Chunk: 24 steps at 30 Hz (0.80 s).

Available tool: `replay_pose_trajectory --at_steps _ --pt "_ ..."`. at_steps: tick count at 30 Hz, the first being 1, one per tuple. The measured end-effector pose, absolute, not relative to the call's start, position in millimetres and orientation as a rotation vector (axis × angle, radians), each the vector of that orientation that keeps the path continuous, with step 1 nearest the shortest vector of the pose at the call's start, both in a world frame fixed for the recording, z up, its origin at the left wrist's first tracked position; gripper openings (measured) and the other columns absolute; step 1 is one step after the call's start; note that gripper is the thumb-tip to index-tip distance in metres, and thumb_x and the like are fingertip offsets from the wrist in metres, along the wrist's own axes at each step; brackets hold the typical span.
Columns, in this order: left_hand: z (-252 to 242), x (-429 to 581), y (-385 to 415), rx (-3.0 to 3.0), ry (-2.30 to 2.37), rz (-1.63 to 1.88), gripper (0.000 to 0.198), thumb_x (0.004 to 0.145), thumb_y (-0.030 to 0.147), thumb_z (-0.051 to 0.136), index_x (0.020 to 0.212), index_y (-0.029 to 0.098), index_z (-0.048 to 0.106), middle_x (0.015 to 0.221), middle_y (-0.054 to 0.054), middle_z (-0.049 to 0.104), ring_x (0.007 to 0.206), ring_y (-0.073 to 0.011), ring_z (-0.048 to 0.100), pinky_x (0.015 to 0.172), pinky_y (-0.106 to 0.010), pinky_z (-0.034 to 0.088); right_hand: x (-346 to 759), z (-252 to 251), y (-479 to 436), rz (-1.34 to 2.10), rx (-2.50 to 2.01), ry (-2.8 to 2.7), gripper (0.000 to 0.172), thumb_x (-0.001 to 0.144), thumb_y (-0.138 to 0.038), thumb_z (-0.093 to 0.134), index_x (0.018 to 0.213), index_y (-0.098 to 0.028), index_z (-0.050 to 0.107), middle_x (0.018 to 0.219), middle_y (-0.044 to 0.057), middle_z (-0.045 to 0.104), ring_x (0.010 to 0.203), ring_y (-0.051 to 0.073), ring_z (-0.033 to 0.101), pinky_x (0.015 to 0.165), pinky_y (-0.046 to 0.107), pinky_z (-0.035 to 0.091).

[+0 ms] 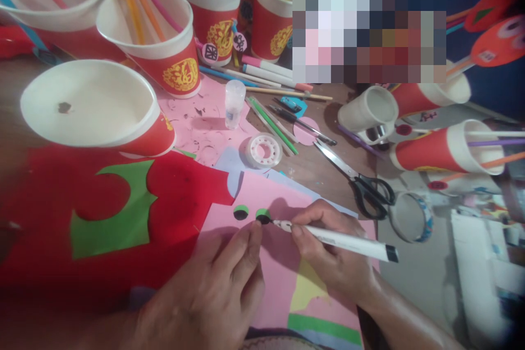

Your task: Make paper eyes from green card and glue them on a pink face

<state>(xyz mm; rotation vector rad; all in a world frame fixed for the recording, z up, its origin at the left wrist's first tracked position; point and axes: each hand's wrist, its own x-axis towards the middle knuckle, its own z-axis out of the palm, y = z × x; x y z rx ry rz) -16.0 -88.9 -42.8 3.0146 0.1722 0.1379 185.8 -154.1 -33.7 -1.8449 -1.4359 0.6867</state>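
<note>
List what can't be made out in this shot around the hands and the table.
Head view, all four:
1. Green disc: partly covered by a fingertip of the left hand and the marker in the right hand; its coloured share is unclear.
2. Pixelated block, top: masks whatever is behind.
3. Paper cups at top edge: straws cut off.
4. White items, right edge: too blurred to identify.

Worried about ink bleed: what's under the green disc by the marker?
Pink sheet directly under the green disc. Lilac paper pokes out beneath that; the table there is covered.
</note>
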Motion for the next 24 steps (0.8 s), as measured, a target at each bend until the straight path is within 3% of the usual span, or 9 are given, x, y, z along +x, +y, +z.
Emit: replay_pose_trajectory --at_steps 8,16,20,24 --pt "-43 -15 -89 3.027 0.183 0.148 0.038 0.082 0.041 0.061 0.107 0.012 0.065 0.126 -0.02 0.06 0.119 -0.0362 0.047 0.087 -0.047 0.034 185 -35 -154 0.687 -1.866 -1.42 0.009 0.081 -0.018 0.055 0.072 -0.019 0.056 0.045 -0.007 0.05 0.034 0.006 0.041 0.034 0.017 0.032" --pt "-37 -14 -91 3.066 0.246 0.101 0.03 0.081 0.035 0.063 0.104 0.016 0.067 0.122 -0.014 0.064 0.116 -0.031 0.05 0.087 -0.043 0.036 188 -39 -161 0.857 -1.848 -1.249 0.009 0.088 -0.023 0.055 0.078 -0.022 0.055 0.05 -0.006 0.056 0.039 0.009 0.05 0.038 0.018 0.038" --pt "-42 -14 -92 3.081 0.259 0.168 0.029 0.075 0.036 0.067 0.099 0.021 0.07 0.116 -0.009 0.068 0.112 -0.0299 0.051 0.084 -0.043 0.037 185 -36 -161 0.823 -1.794 -1.175 0.004 0.088 -0.024 0.054 0.085 -0.022 0.056 0.055 -0.004 0.061 0.043 0.01 0.055 0.04 0.018 0.043" --pt "-50 -15 -91 3.108 0.252 0.234 0.025 0.078 0.037 0.063 0.097 0.024 0.07 0.108 -0.005 0.07 0.109 -0.0285 0.049 0.082 -0.042 0.035 180 -33 -159 0.769 -1.836 -1.237 0.005 0.086 -0.026 0.057 0.085 -0.021 0.057 0.054 -0.004 0.062 0.042 0.01 0.056 0.04 0.017 0.045"
